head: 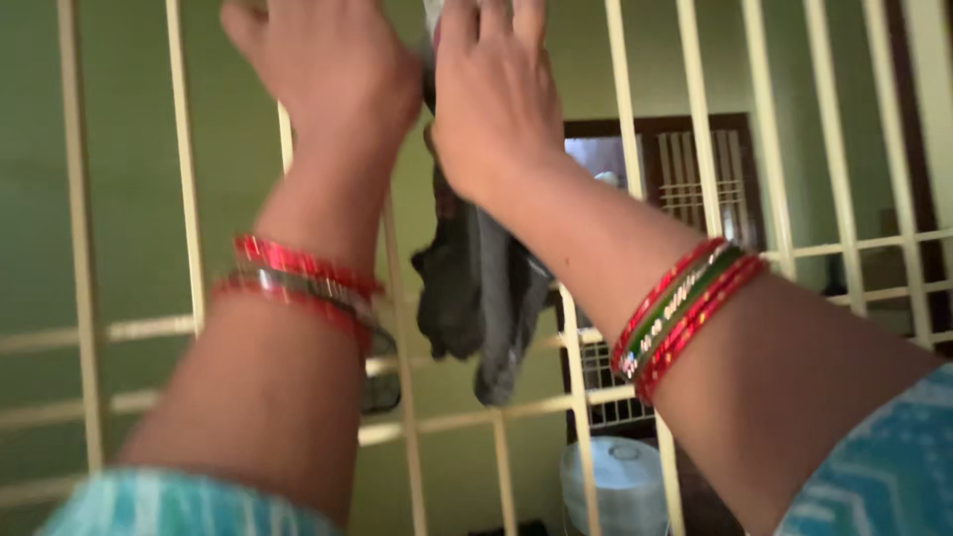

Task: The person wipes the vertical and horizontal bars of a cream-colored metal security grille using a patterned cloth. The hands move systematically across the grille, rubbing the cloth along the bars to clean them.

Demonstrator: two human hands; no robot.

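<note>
Both hands up at window grille (189, 199). Right hand (496, 94) grips dark cloth (481, 298) hanging down; left hand (328, 65) grip unclear, beside it.

Home interior, cream window grille (695, 109), green walls (129, 149), wooden door (695, 169)

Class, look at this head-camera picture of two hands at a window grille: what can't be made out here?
- Head view: fingertips of the left hand and right hand, cut off by the top edge.
- Upper end of the dark cloth, hidden behind the right hand.
- White container below: blurred, partly behind the grille bars.
</note>
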